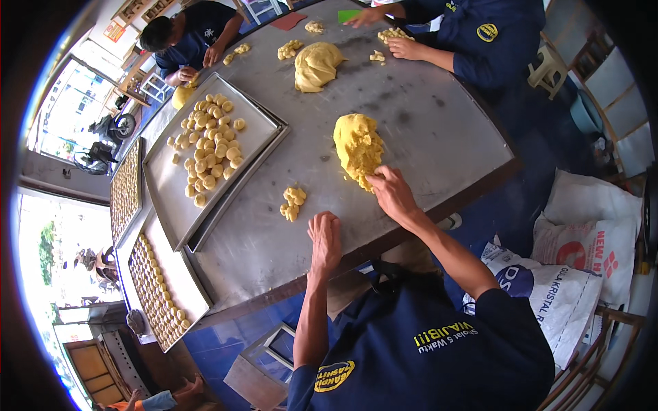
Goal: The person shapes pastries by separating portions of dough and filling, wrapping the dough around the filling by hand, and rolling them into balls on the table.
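My right hand (394, 196) reaches to the near end of a crumbly yellow mound of filling (358, 145), its fingertips closed on the broken edge. Close to the table's front edge is my left hand (325, 236), its fingers curled in; what they hold, if anything, is hidden. A small cluster of pale dough pieces (293, 203) lies on the metal table (425, 185), just beyond and left of my left hand. Farther back sits a large smooth lump of dough (318, 66).
Left of me, a metal tray (168, 205) holds a loose heap of round dough balls (209, 147). Two trays (199, 301) of balls in rows lie beyond it. Two co-workers (199, 34) (473, 41) handle dough across the table. White sacks (534, 291) stand at right.
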The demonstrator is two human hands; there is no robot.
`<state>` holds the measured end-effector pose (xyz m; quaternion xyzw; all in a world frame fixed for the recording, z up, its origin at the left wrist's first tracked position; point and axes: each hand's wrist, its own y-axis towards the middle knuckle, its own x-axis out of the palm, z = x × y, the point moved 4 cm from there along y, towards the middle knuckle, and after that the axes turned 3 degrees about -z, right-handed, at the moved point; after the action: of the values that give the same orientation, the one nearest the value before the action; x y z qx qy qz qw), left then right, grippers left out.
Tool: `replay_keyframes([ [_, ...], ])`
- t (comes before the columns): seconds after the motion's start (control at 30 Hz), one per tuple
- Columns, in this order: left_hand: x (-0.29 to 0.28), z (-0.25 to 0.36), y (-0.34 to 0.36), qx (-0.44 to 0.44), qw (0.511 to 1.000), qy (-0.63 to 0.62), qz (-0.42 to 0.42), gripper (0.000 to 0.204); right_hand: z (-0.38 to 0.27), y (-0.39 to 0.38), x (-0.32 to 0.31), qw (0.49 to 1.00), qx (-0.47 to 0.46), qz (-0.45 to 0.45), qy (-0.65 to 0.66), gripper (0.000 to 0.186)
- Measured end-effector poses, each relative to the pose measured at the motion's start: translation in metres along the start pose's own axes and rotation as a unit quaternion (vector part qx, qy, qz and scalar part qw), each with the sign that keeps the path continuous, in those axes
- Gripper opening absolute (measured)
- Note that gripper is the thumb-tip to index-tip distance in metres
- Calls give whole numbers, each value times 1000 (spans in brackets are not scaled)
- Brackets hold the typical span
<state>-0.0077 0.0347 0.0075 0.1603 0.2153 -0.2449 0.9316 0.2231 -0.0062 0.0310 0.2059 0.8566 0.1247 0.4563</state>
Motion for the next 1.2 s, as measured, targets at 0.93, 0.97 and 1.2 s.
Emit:
replay_keyframes([
  [0.93,-38,18,-10,19,958,285,27,25,24,3,10,996,59,-39,-57,42],
  [0.97,-46,20,-10,-62,980,182,-58,26,24,6,11,996,66,-35,-58,38],
  [1.2,-125,-8,35,-30,967,122,221,57,34,10,3,998,36,-22,-35,39],
])
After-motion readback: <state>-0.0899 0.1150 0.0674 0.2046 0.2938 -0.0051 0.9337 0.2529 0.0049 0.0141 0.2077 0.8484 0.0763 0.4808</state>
